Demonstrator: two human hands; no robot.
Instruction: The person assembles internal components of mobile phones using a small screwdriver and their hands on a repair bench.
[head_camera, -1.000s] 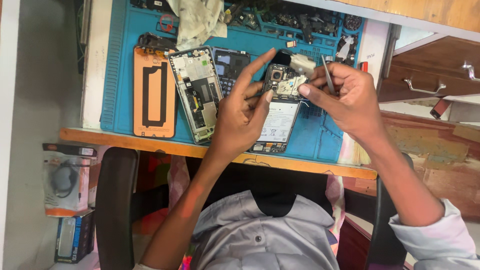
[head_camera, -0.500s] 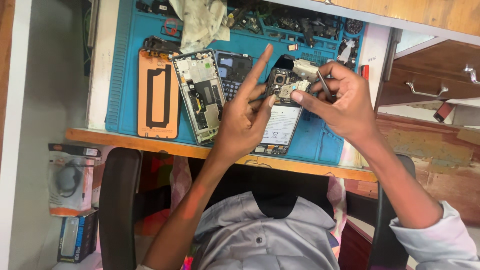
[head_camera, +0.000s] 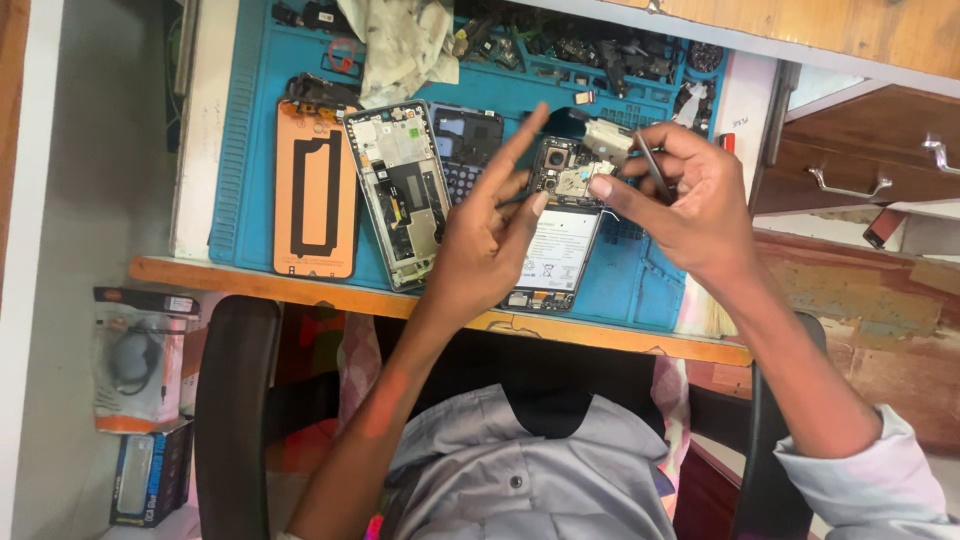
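Blue work mat (head_camera: 250, 200) covers the desk. On it lies an open phone (head_camera: 560, 225) with its back off, long side running away from the person. It sits right between both hands. The left hand (head_camera: 490, 245) rests on the phone's left edge, one finger pointing up and loose. The right hand (head_camera: 690, 200) is just beside the top end, pinching thin tweezers (head_camera: 652, 172). Another phone frame (head_camera: 400, 195) and an orange panel (head_camera: 316, 195) lie further left.
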